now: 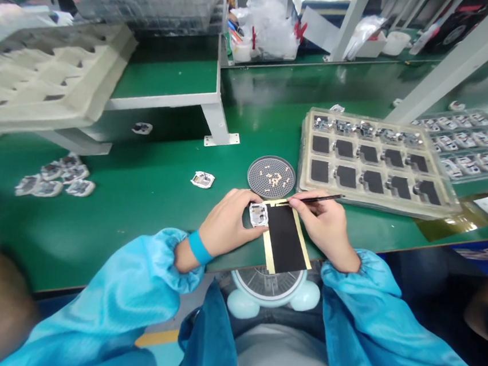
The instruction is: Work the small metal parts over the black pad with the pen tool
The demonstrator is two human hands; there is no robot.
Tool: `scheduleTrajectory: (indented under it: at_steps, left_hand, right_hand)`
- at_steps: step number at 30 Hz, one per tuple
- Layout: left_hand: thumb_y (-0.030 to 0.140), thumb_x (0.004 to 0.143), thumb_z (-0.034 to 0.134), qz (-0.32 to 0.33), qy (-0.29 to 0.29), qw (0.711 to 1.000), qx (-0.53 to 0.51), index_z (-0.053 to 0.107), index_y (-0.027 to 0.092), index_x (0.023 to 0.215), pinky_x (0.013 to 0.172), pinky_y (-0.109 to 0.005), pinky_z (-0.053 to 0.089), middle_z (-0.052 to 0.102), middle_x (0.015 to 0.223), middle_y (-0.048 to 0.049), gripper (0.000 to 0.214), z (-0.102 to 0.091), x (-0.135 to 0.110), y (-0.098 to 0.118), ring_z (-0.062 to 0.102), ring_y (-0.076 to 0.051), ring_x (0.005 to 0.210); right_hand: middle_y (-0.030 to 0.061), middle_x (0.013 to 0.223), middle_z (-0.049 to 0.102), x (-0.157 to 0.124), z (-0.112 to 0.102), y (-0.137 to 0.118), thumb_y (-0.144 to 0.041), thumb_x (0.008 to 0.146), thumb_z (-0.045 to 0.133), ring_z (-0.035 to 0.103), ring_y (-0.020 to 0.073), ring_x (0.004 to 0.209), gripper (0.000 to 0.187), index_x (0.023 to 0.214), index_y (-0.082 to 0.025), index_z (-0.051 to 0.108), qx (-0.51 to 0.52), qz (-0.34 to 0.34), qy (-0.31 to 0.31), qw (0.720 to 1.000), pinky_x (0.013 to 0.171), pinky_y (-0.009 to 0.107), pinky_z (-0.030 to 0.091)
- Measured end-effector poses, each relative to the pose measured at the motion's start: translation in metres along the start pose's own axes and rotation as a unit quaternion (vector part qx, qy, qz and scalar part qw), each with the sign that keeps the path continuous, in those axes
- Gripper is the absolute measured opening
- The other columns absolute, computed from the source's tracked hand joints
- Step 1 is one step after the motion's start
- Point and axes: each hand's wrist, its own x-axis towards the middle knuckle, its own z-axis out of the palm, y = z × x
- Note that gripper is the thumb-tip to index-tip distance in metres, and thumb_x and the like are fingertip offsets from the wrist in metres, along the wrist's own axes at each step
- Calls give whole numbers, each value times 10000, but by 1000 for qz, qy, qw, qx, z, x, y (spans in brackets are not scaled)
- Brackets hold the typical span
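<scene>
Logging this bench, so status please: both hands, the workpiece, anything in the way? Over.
Left hand holding white-framed part beside black sheet. Right hand gripping slim dark tool, tip near sheet's far edge. Round tray just beyond; nothing visibly blocking.

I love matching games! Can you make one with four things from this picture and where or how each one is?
1. white part
2. thin dark tool
3. round tray
4. black sheet

A. edged in yellow
B. in the right hand
C. holding tiny pale pieces
D. in the left hand

Pairs: 1-D, 2-B, 3-C, 4-A
</scene>
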Motion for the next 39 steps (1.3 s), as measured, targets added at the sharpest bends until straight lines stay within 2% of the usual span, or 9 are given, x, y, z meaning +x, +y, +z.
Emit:
scheduleTrajectory:
  at_steps: [4,11,19,26,30,33,39]
  left_hand:
    - [312,794,804,0,-5,1000,1,553,227,1124,907,-418,502,658,1124,-56,423,1,0,-1,588,-260,1043]
    - [322,780,808,-29,-4,1000,-9,546,229,1096,865,-401,511,649,1057,-46,421,3,-2,-2,610,-246,994]
    - [350,790,807,-29,-6,999,-17,554,233,1112,855,-408,519,651,1049,-44,427,4,-3,-3,619,-246,987]
    - [309,783,811,-25,4,999,-40,567,228,1105,842,-388,520,657,1036,-35,412,3,-2,0,626,-229,952]
    - [287,781,810,-23,11,998,-50,575,229,1094,846,-381,519,660,1034,-33,396,3,-2,2,630,-225,946]
    - [277,778,813,-18,16,998,-51,579,224,1102,844,-376,515,659,1030,-33,403,3,-3,2,628,-223,942]
    - [276,784,803,-16,21,998,-51,585,213,1115,850,-374,505,658,1035,-40,401,4,-3,1,626,-229,955]
  right_hand:
    - [42,937,772,-1,1,0,-333,911,715,753,196,852,115,942,-225,742,-56,-42,-14,997,836,356,637]
    - [47,1048,775,-3,-1,-4,-261,927,686,733,210,1018,87,994,-231,732,-44,-77,-37,995,927,386,615]
    - [50,981,777,-1,-1,-3,-293,920,696,754,205,906,89,966,-225,734,-60,-63,-22,996,862,364,639]
    - [43,937,779,-6,-3,-11,-243,880,749,755,203,880,70,945,-227,731,-10,-88,5,996,819,358,643]
    - [43,929,786,-8,-5,-12,-213,860,768,756,231,917,97,945,-240,729,63,-115,-40,991,866,424,632]
    - [46,957,790,-8,-6,-9,-177,856,768,752,234,939,133,969,-238,732,67,-133,-81,986,890,443,619]
    - [48,976,788,-8,-5,-7,-164,851,777,745,231,957,156,988,-230,742,45,-138,-85,986,910,430,605]
